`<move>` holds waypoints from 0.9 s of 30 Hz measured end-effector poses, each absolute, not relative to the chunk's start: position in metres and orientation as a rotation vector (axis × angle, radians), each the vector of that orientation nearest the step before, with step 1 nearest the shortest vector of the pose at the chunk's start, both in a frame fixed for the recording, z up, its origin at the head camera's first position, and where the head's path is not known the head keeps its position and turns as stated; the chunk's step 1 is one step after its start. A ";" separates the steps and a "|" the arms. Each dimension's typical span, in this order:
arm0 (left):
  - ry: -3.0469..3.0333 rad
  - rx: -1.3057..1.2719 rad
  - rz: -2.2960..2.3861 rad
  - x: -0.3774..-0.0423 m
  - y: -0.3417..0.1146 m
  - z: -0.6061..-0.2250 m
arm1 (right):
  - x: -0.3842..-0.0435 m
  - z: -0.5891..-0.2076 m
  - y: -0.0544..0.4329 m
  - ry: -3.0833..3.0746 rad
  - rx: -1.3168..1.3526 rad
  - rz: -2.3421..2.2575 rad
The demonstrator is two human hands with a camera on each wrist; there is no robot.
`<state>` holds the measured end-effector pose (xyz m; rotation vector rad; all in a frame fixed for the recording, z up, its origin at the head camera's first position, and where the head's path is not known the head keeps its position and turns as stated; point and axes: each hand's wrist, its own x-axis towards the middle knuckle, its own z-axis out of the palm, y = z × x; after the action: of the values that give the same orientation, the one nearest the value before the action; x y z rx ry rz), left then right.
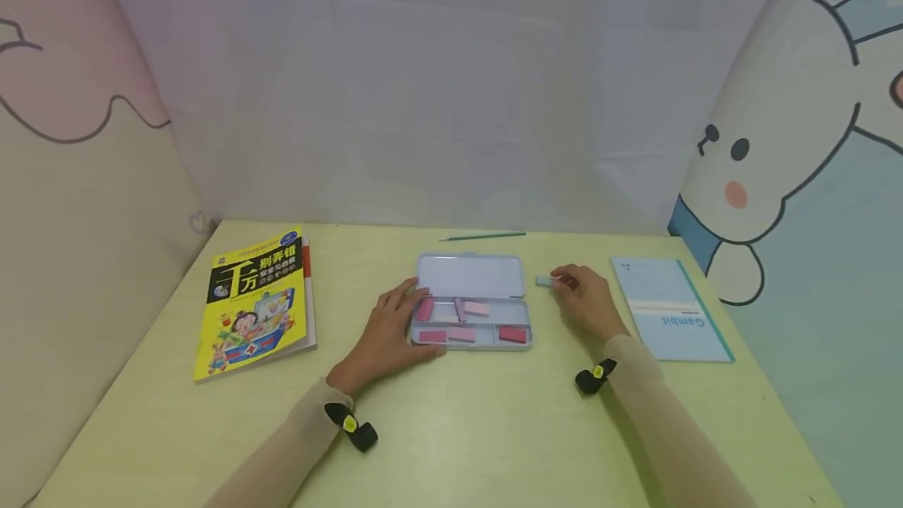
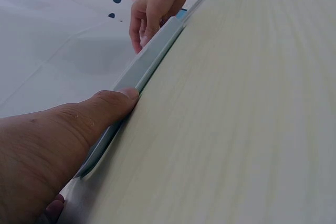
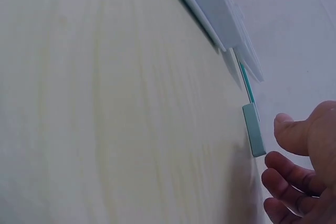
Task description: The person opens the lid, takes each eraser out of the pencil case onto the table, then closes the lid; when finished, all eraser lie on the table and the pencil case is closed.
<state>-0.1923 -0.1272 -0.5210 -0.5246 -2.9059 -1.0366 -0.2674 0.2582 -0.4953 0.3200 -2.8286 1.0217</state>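
My left hand (image 1: 388,333) grips the left end of a shallow white pencil-box-like case (image 1: 524,312), its thumb (image 2: 118,103) against the front edge and fingers at the left side. The case lies open with its lid (image 1: 470,276) folded back. Inside are several small blocks in pinks, including a dark pink block (image 1: 513,334) at right and a pale pink block (image 1: 476,309) in the back compartment. To the right, a small pale green block (image 3: 254,129) lies on the table. Beside it is my right hand (image 1: 585,300), thumb and fingers parted, nothing between them.
A green pencil (image 1: 487,236) lies behind the case. At the left rests a yellow book (image 1: 257,304) on top of another. A pale blue notebook (image 1: 670,308) lies at the right. A white backdrop (image 1: 423,100) stands along the table's back edge.
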 end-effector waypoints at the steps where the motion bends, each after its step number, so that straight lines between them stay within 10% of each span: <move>1: -2.905 -0.526 -1.031 -0.193 -0.127 -0.521 | -0.265 -0.495 0.258 -2.811 0.333 1.013; 27: -2.894 -0.535 -1.013 -0.195 -0.129 -0.525 | -0.228 -0.464 0.185 -2.674 0.515 1.229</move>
<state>-0.1951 -0.1287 -0.5247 -0.5354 -2.8940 -1.0126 -0.2276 0.1851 -0.4643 0.5147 -2.6740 1.2291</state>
